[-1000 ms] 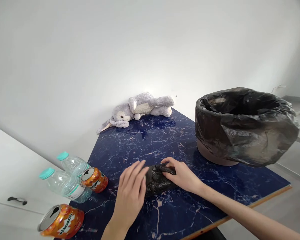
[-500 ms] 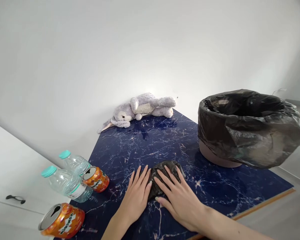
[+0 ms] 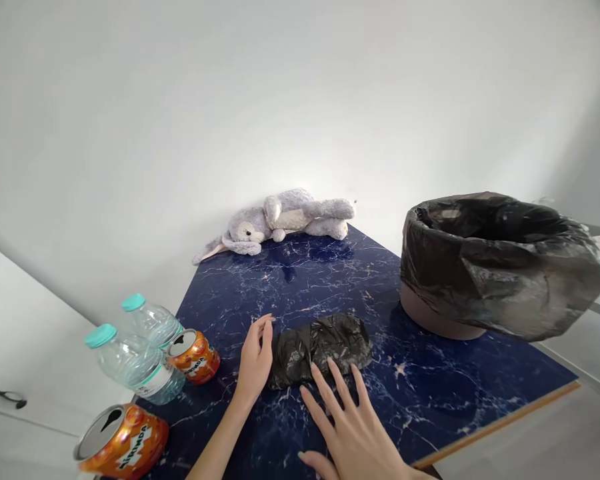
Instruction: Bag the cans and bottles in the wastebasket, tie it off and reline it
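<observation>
the black bundle (image 3: 320,348) lies left of the lined bin (image 3: 430,317), long axis pointing roughly binward; right hand (image 3: 350,427) spread against its long side, left hand (image 3: 255,355) at the end away from the bin, grip unclear.

Blue marbled table (image 3: 300,288) carries: grey plush rabbit (image 3: 291,220) lying on its side, far end; black plastic bundle (image 3: 325,341), nearer; black-lined bin (image 3: 440,321), right; two teal-capped bottles (image 3: 133,367) and two orange cans (image 3: 196,360) standing, left.
</observation>
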Demonstrator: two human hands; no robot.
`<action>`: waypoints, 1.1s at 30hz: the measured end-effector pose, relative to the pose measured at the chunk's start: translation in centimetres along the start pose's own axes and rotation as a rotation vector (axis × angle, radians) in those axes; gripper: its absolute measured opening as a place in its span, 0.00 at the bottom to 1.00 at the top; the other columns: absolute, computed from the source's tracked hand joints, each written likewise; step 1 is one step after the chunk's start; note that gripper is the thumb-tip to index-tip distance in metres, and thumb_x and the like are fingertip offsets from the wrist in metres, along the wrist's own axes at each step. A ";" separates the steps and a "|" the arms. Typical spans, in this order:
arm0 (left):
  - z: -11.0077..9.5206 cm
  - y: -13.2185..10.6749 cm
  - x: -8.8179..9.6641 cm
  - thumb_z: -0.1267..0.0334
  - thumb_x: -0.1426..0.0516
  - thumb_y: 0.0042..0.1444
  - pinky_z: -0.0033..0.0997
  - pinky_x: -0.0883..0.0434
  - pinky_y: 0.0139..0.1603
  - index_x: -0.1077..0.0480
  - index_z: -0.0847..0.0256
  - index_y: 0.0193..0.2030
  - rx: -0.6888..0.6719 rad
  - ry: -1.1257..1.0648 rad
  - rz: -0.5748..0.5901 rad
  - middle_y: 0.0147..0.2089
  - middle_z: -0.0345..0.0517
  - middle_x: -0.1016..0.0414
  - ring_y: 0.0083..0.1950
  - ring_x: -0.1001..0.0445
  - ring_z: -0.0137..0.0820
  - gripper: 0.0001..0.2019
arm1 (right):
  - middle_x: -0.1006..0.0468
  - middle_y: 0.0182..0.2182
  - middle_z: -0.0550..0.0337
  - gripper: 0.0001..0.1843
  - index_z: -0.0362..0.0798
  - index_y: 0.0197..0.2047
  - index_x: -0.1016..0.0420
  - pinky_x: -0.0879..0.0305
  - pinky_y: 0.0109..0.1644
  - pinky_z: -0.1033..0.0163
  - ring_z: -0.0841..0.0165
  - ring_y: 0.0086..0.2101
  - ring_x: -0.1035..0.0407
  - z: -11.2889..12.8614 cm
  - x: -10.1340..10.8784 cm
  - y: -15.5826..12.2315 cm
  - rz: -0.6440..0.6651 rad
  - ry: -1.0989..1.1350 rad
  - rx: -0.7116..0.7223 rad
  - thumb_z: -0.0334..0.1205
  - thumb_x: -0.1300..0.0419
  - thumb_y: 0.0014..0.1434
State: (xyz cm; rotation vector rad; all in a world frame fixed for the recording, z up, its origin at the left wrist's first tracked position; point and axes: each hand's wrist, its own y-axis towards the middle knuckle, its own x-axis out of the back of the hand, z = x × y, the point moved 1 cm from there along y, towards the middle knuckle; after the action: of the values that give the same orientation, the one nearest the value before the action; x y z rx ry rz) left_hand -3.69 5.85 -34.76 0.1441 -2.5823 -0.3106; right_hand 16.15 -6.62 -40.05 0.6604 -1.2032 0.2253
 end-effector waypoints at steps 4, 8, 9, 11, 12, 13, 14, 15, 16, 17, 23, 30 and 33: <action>0.3 -0.4 0.2 0.40 0.50 0.71 0.49 0.32 0.70 0.27 0.54 0.59 -0.009 -0.016 -0.022 0.64 0.54 0.24 0.65 0.25 0.44 0.24 | 0.53 0.77 0.50 0.43 0.57 0.79 0.45 0.61 0.66 0.08 0.27 0.73 0.58 0.2 0.1 1.8 0.110 0.037 -0.133 0.71 0.56 0.71; 0.8 -0.4 0.4 0.38 0.51 0.71 0.51 0.31 0.68 0.27 0.55 0.57 0.002 -0.020 -0.066 0.62 0.55 0.24 0.65 0.26 0.45 0.25 | 0.54 0.78 0.50 0.42 0.50 0.80 0.45 0.65 0.73 0.18 0.36 0.76 0.62 -3.5 1.4 5.1 0.136 0.031 -0.281 0.67 0.62 0.74; 1.0 -0.3 0.4 0.38 0.51 0.70 0.51 0.31 0.68 0.27 0.55 0.57 0.006 -0.020 -0.072 0.62 0.55 0.24 0.65 0.26 0.46 0.25 | 0.53 0.78 0.49 0.43 0.49 0.80 0.46 0.65 0.74 0.19 0.38 0.76 0.63 -5.1 1.6 6.0 0.150 0.022 -0.307 0.66 0.64 0.75; 1.1 -0.3 0.4 0.38 0.51 0.70 0.51 0.31 0.67 0.27 0.56 0.55 0.007 -0.021 -0.079 0.60 0.56 0.24 0.63 0.25 0.46 0.25 | 0.52 0.79 0.50 0.41 0.49 0.80 0.47 0.64 0.74 0.21 0.39 0.77 0.62 -8.9 1.8 7.5 0.161 -0.006 -0.355 0.64 0.64 0.75; 1.2 -0.3 0.4 0.39 0.51 0.70 0.51 0.30 0.66 0.27 0.56 0.55 0.005 -0.022 -0.079 0.60 0.55 0.24 0.63 0.25 0.46 0.25 | 0.52 0.79 0.50 0.41 0.48 0.80 0.47 0.63 0.74 0.22 0.40 0.77 0.61 -11.0 1.7 8.2 0.166 -0.021 -0.384 0.63 0.64 0.76; 1.2 -0.3 0.3 0.39 0.50 0.70 0.50 0.30 0.66 0.26 0.56 0.54 0.000 -0.021 -0.077 0.59 0.55 0.24 0.62 0.24 0.45 0.24 | 0.51 0.79 0.50 0.40 0.48 0.80 0.45 0.61 0.75 0.24 0.41 0.76 0.60 -13.1 1.7 8.8 0.162 -0.036 -0.409 0.62 0.64 0.76; 1.1 -0.4 0.3 0.40 0.50 0.70 0.50 0.29 0.65 0.26 0.56 0.53 -0.006 -0.018 -0.073 0.59 0.55 0.24 0.61 0.24 0.45 0.23 | 0.48 0.78 0.50 0.38 0.48 0.79 0.42 0.59 0.75 0.27 0.42 0.76 0.58 -15.0 1.7 9.4 0.145 -0.051 -0.431 0.60 0.63 0.76; 1.0 -0.4 0.3 0.41 0.50 0.71 0.49 0.29 0.65 0.26 0.56 0.53 -0.014 -0.013 -0.068 0.59 0.54 0.24 0.61 0.24 0.44 0.23 | 0.45 0.77 0.50 0.37 0.48 0.77 0.39 0.58 0.76 0.31 0.45 0.76 0.55 -16.8 1.6 9.8 0.115 -0.065 -0.454 0.59 0.62 0.77; 0.9 -0.5 0.3 0.42 0.50 0.71 0.49 0.30 0.65 0.26 0.56 0.53 -0.023 -0.007 -0.064 0.58 0.54 0.25 0.60 0.24 0.44 0.22 | 0.43 0.77 0.49 0.37 0.45 0.77 0.38 0.57 0.77 0.33 0.45 0.75 0.53 -18.4 1.6 10.1 0.093 -0.077 -0.487 0.57 0.61 0.77; 0.8 -0.6 0.3 0.43 0.50 0.72 0.48 0.30 0.66 0.26 0.56 0.52 -0.031 0.000 -0.059 0.58 0.54 0.25 0.60 0.24 0.43 0.21 | 0.42 0.76 0.46 0.37 0.42 0.76 0.37 0.55 0.76 0.34 0.44 0.75 0.53 -19.8 1.6 10.4 0.071 -0.087 -0.519 0.56 0.61 0.77; 0.5 -0.7 0.3 0.43 0.51 0.72 0.49 0.30 0.66 0.26 0.55 0.51 -0.038 0.024 -0.046 0.57 0.53 0.25 0.59 0.24 0.43 0.21 | 0.39 0.73 0.35 0.35 0.31 0.71 0.35 0.52 0.76 0.38 0.43 0.75 0.54 -22.7 1.1 10.8 -0.039 -0.119 -0.610 0.50 0.60 0.76; 0.1 -0.7 0.0 0.43 0.51 0.72 0.48 0.29 0.65 0.26 0.55 0.51 -0.066 0.053 -0.020 0.55 0.52 0.24 0.58 0.24 0.43 0.21 | 0.39 0.73 0.34 0.32 0.33 0.66 0.28 0.53 0.75 0.32 0.38 0.74 0.55 -19.9 1.8 9.3 -0.129 -0.169 -0.597 0.48 0.57 0.74; -0.4 -0.9 0.0 0.43 0.51 0.72 0.47 0.29 0.65 0.26 0.55 0.51 -0.045 0.071 0.004 0.55 0.52 0.24 0.58 0.24 0.43 0.20 | 0.39 0.74 0.41 0.31 0.38 0.70 0.31 0.57 0.78 0.40 0.48 0.75 0.53 -17.5 2.7 9.4 -0.283 -0.184 -0.424 0.45 0.59 0.75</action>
State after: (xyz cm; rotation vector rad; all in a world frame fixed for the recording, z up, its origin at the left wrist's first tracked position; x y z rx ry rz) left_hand -3.50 4.92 -34.67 0.1317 -2.5035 -0.3557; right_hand 26.31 10.56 -37.78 0.4761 -1.2661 -0.3282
